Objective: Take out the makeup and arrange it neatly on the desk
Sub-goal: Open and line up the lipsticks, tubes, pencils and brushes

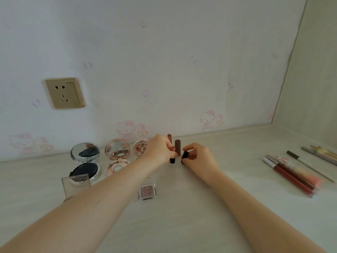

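Near the back of the pale desk (182, 216), my left hand (158, 147) grips an upright lipstick (172, 156) with a rose-gold top and dark base. My right hand (199, 157) pinches a black lipstick cap or tube (184, 157) just right of it. A brown lipstick (177, 147) stands behind them, and a rose-gold one (169, 138) further back. To the left lie an open silver cushion compact (85, 161), an open rose-gold compact (117, 156) and a third compact (140, 147), partly hidden by my left hand.
A small square glitter eyeshadow (147, 192) lies near the middle. A clear square lid (75, 186) stands at front left. Lip glosses (291, 177) and pencils (313, 157) lie in a row at the right. A wall socket (64, 93) sits on the back wall.
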